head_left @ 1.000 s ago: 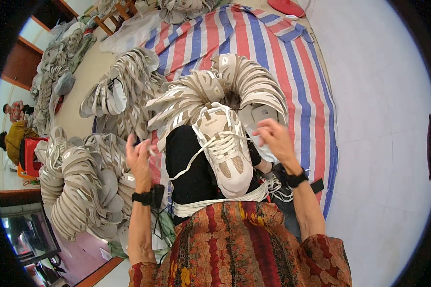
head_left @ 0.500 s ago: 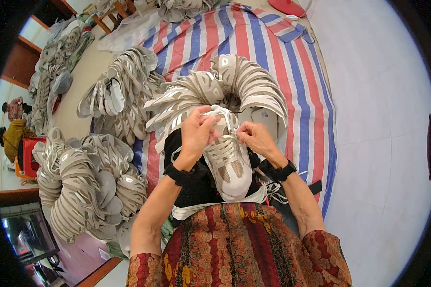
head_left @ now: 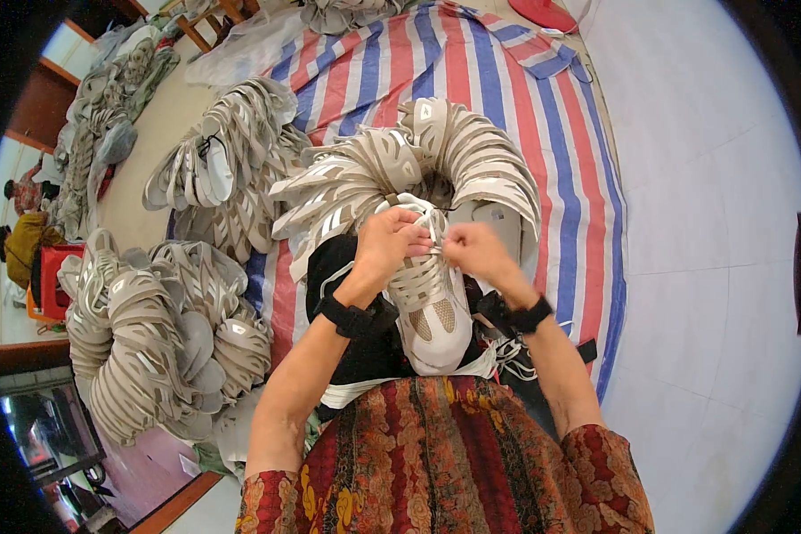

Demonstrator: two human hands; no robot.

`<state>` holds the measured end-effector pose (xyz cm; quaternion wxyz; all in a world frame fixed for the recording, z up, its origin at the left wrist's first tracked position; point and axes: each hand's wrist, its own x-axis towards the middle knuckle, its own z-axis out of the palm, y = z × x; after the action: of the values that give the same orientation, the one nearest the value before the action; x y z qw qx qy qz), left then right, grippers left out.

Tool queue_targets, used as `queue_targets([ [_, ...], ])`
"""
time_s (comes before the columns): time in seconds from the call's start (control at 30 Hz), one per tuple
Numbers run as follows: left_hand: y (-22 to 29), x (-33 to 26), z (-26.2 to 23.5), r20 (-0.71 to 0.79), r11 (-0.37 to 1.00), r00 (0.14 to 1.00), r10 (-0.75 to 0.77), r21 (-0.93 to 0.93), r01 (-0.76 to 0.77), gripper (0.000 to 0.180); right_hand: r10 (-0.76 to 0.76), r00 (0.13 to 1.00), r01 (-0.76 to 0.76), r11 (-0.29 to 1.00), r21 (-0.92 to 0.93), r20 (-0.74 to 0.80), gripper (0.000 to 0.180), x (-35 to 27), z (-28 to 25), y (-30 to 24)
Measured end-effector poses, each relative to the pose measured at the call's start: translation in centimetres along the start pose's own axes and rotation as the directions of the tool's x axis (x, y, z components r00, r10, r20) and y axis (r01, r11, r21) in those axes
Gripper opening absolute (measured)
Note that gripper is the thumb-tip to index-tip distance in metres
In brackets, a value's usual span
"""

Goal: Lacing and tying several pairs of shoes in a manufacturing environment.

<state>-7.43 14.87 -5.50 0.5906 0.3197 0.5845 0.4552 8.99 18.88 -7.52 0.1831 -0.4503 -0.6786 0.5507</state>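
A beige and white sneaker upper (head_left: 432,331) with tan mesh at the toe lies in front of me, toe toward my body. A white shoelace (head_left: 416,287) zigzags across its front. At the collar end, my left hand (head_left: 390,249) has its fingers pinched together on the shoelace. Close beside it on the right, my right hand (head_left: 479,253) is closed on the shoelace too, slightly blurred. Behind the hands curves an arc of nested shoe uppers (head_left: 491,165). The ends of the shoelace between my fingers are hard to make out.
More nested shoe uppers (head_left: 133,351) are heaped at the left, with another stack (head_left: 240,147) farther back. A striped tarp (head_left: 565,209) covers the floor beneath the work. Pale tiled floor (head_left: 685,240) lies to the right. A red stool (head_left: 58,280) and other people (head_left: 28,249) show at far left.
My left hand has moved right, and its spread fingers have come together on the shoelace. The right hand has shifted slightly right, staying closed.
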Motion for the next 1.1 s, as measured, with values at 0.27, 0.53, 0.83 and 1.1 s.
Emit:
queue_targets([
  [0.27,0.3,0.1,0.1,0.027,0.999,0.999,-0.047,0.022,0.046,0.014,-0.033,0.999,0.031,0.998,-0.051,-0.026,0.015,-0.8,-0.4,0.4],
  [0.53,0.2,0.0,0.2,0.022,0.998,0.999,-0.034,-0.051,0.035,0.014,-0.007,0.999,0.008,1.0,-0.023,0.052,0.016,0.1,-0.3,-0.4],
  [0.83,0.3,-8.2,-10.4,-0.487,0.738,0.595,0.64,0.604,-0.3,0.027,-0.521,0.84,0.414,0.798,-0.437,-0.155,0.016,-0.5,-2.5,-2.7],
  [1.1,-4.7,-4.0,-6.0,-0.024,0.72,0.981,0.192,0.683,-0.124,0.047,-0.444,0.868,0.372,0.878,-0.302,-0.222,0.015,-1.2,-0.8,-4.5],
])
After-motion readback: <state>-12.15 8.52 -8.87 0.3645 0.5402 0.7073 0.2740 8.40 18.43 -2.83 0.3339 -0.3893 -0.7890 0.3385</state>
